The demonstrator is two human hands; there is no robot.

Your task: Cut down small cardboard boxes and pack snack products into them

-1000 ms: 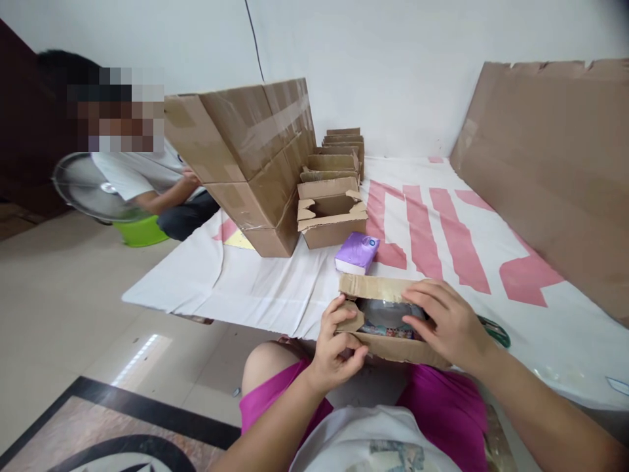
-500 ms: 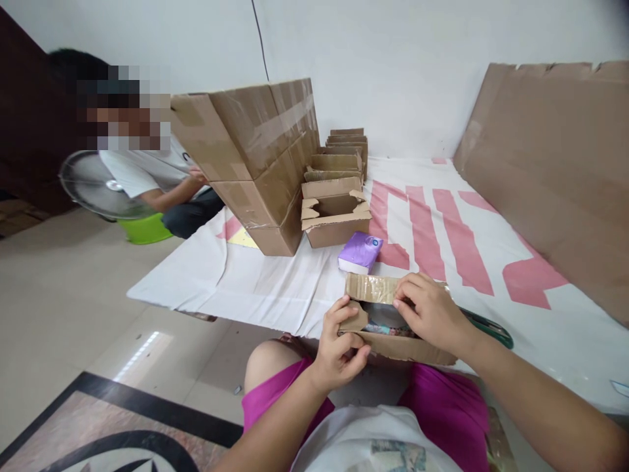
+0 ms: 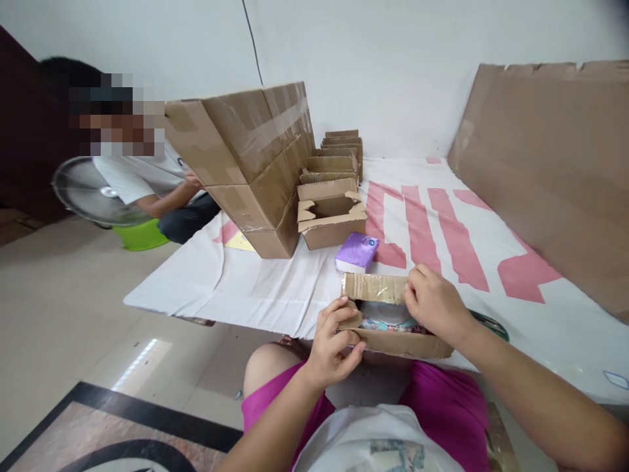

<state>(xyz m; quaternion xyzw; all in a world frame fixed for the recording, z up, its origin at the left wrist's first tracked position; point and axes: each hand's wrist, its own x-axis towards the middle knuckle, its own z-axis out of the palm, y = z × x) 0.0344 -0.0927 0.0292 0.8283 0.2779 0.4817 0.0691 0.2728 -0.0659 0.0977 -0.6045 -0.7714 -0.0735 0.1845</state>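
A small open cardboard box (image 3: 393, 341) rests over my lap at the edge of the white cloth, with a silvery, patterned item showing inside it. My left hand (image 3: 334, 344) is closed on the box's left end and its small side flap. My right hand (image 3: 435, 305) has its fingers curled on the taped far flap (image 3: 373, 287), pinching its right part. A purple tissue pack (image 3: 357, 252) lies just beyond the box, touched by neither hand.
A white cloth with pink letters (image 3: 442, 229) covers the floor. Several small open cardboard boxes (image 3: 331, 213) stand in a row beside a large taped carton (image 3: 250, 157). A big cardboard sheet (image 3: 550, 170) leans at right. Another person (image 3: 147, 177) sits at left near a fan (image 3: 88, 190). Green-handled scissors (image 3: 491, 324) lie by my right wrist.
My right hand moved from lying over the box opening to the far flap and curled onto it. The left hand stayed on the box's left end.
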